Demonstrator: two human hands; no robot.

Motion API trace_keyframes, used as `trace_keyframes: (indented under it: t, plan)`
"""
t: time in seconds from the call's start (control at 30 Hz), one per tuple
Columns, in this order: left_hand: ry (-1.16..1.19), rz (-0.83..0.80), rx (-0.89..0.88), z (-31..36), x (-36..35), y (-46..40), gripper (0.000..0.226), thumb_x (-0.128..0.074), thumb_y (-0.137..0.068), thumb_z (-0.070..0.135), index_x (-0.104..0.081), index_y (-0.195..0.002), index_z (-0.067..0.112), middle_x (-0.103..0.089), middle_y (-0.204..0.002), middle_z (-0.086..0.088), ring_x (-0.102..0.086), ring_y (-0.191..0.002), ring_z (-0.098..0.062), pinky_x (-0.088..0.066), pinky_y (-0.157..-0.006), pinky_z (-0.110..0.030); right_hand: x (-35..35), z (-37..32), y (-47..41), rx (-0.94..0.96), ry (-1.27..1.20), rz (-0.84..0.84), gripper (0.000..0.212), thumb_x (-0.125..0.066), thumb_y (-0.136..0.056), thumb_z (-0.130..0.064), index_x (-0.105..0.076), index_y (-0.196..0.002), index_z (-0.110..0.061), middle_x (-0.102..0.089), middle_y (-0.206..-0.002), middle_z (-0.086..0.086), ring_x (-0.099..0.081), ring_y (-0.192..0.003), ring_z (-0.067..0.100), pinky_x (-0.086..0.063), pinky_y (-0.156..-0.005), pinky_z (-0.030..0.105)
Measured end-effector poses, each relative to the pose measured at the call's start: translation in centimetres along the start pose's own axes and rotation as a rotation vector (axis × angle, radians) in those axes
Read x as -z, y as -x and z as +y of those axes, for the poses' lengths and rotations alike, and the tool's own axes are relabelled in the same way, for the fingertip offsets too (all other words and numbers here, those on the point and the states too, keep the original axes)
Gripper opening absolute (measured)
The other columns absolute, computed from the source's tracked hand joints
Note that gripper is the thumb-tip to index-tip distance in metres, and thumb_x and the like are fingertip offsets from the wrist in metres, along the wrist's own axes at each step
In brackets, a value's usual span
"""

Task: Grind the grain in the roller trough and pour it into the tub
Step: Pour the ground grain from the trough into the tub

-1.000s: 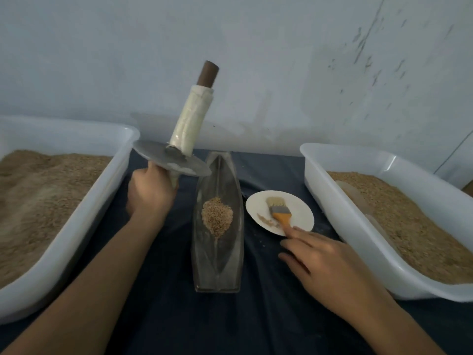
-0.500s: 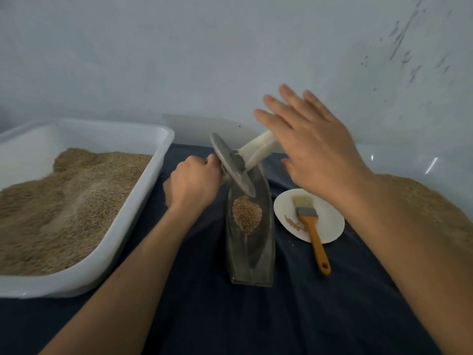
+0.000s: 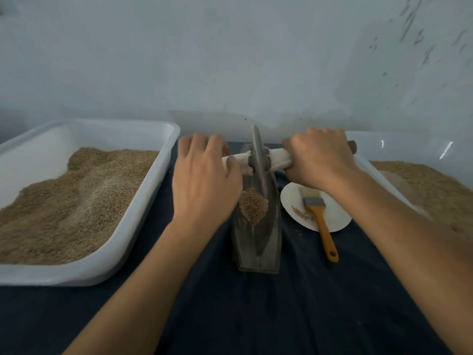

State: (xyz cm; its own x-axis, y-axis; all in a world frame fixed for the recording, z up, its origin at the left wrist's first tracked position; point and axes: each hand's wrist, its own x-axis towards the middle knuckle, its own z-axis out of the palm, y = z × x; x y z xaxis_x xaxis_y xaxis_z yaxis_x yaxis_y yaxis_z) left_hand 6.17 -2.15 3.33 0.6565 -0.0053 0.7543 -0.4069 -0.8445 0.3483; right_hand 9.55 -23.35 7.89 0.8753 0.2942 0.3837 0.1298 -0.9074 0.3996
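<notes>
A dark metal roller trough [image 3: 271,247] lies lengthwise on the dark cloth, with a small heap of grain [image 3: 253,204] in its middle. The roller's metal disc [image 3: 256,155] stands upright in the trough's far end, behind the heap. My right hand [image 3: 317,160] grips the tape-wrapped handle [image 3: 277,156] on the disc's right side. My left hand [image 3: 204,180] lies over the left handle, fingers stretched forward and blurred. A white tub [image 3: 153,190] full of grain sits to the left, and a second tub [image 3: 368,142] with grain to the right.
A white plate [image 3: 337,216] right of the trough carries an orange-handled brush [image 3: 323,226] and a few grains. A pale wall rises right behind the tubs. Dark cloth [image 3: 256,311] covers the table toward me.
The roller swung from tilted to level and its disc dropped into the trough's far end. My right hand came down and took the right handle. My left hand shifted on top of the left handle.
</notes>
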Motion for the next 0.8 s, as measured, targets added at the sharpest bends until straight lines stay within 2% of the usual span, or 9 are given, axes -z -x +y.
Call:
trace_keyframes:
  t: [0.07, 0.13, 0.2, 0.23, 0.3, 0.37, 0.53, 0.63, 0.8]
  plan:
    - [0.071, -0.067, 0.114, 0.0, 0.9, 2.2, 0.010, -0.050, -0.093, 0.036, -0.049, -0.087, 0.028, -0.053, -0.091, 0.010, -0.049, -0.083, -0.010, -0.032, -0.064, -0.024, -0.9, 0.0, 0.6, -0.033, -0.034, 0.001, 0.028, -0.069, -0.069, -0.037, -0.043, -0.065, -0.028, -0.042, -0.056, -0.005, -0.042, -0.051, 0.023, -0.027, -0.056, 0.030]
    - [0.201, -0.391, 0.388, -0.5, 1.0, 3.9, 0.018, -0.050, -0.094, 0.049, -0.050, -0.086, 0.033, -0.061, -0.087, 0.009, -0.058, -0.074, -0.007, -0.041, -0.058, -0.028, -1.7, -0.2, 1.2, -0.055, -0.062, 0.016, 0.034, -0.071, -0.070, -0.039, -0.040, -0.064, -0.027, -0.043, -0.055, -0.005, -0.037, -0.049, 0.019, -0.021, -0.053, 0.027]
    - [0.388, -0.688, 0.651, -0.6, 1.0, 4.3, 0.027, -0.054, -0.095, 0.054, -0.062, -0.097, 0.028, -0.071, -0.090, 0.002, -0.069, -0.078, -0.016, -0.057, -0.065, -0.042, -2.1, -0.4, 1.7, -0.072, -0.081, 0.027, 0.042, -0.073, -0.071, -0.042, -0.034, -0.061, -0.027, -0.041, -0.054, -0.006, -0.031, -0.047, 0.017, -0.014, -0.051, 0.026]
    - [0.513, -0.767, 0.745, -0.5, 0.8, 4.3, 0.031, -0.056, -0.095, 0.052, -0.067, -0.101, 0.023, -0.075, -0.091, -0.001, -0.073, -0.080, -0.019, -0.062, -0.071, -0.045, -2.2, -0.5, 1.8, -0.082, -0.094, 0.034, 0.044, -0.073, -0.071, -0.044, -0.033, -0.062, -0.028, -0.040, -0.055, -0.006, -0.029, -0.047, 0.016, -0.013, -0.051, 0.026]
    - [0.683, -0.856, 0.834, 0.0, 0.2, 4.0, 0.032, -0.059, -0.096, 0.044, -0.071, -0.106, 0.016, -0.079, -0.091, -0.001, -0.076, -0.082, -0.019, -0.064, -0.070, -0.038, -2.4, -0.7, 2.1, -0.098, -0.129, 0.045, 0.037, -0.072, -0.073, -0.046, -0.039, -0.065, -0.029, -0.041, -0.057, -0.008, -0.031, -0.049, 0.016, -0.016, -0.053, 0.028]
    - [0.708, -0.907, 0.854, 0.4, -0.4, 3.9, 0.025, -0.061, -0.095, 0.036, -0.071, -0.107, 0.016, -0.079, -0.090, 0.000, -0.077, -0.083, -0.017, -0.063, -0.071, -0.034, -2.5, -0.9, 2.4, -0.118, -0.174, 0.042, 0.026, -0.070, -0.074, -0.043, -0.048, -0.070, -0.029, -0.043, -0.059, -0.008, -0.038, -0.054, 0.019, -0.024, -0.058, 0.032]
    - [0.811, -0.892, 0.939, 1.0, -0.6, 4.1, 0.022, -0.056, -0.096, 0.023, -0.066, -0.115, 0.016, -0.079, -0.098, -0.005, -0.076, -0.094, -0.024, -0.061, -0.089, -0.049, -2.9, -1.0, 3.0, -0.167, -0.235, 0.024, 0.018, -0.065, -0.073, -0.036, -0.050, -0.070, -0.027, -0.045, -0.059, -0.007, -0.044, -0.056, 0.021, -0.031, -0.060, 0.034]
    - [0.823, -0.814, 0.948, 1.5, -0.5, 4.4, 0.017, -0.054, -0.099, 0.023, -0.067, -0.108, 0.018, -0.079, -0.093, -0.004, -0.076, -0.092, -0.025, -0.060, -0.091, -0.051, -3.0, -1.3, 2.7, -0.186, -0.247, 0.033, 0.022, -0.064, -0.074, -0.035, -0.046, -0.066, -0.026, -0.047, -0.058, -0.007, -0.040, -0.052, 0.017, -0.029, -0.058, 0.032]
    - [0.903, -0.796, 1.002, 1.4, 0.9, 4.2, 0.021, -0.055, -0.098, 0.017, -0.066, -0.116, 0.014, -0.078, -0.098, -0.011, -0.075, -0.095, -0.031, -0.060, -0.090, -0.054, -2.0, -2.3, 1.4, -0.235, -0.289, 0.073, 0.024, -0.066, -0.074, -0.041, -0.050, -0.066, -0.026, -0.050, -0.058, -0.008, -0.051, -0.057, 0.021, -0.034, -0.060, 0.033]
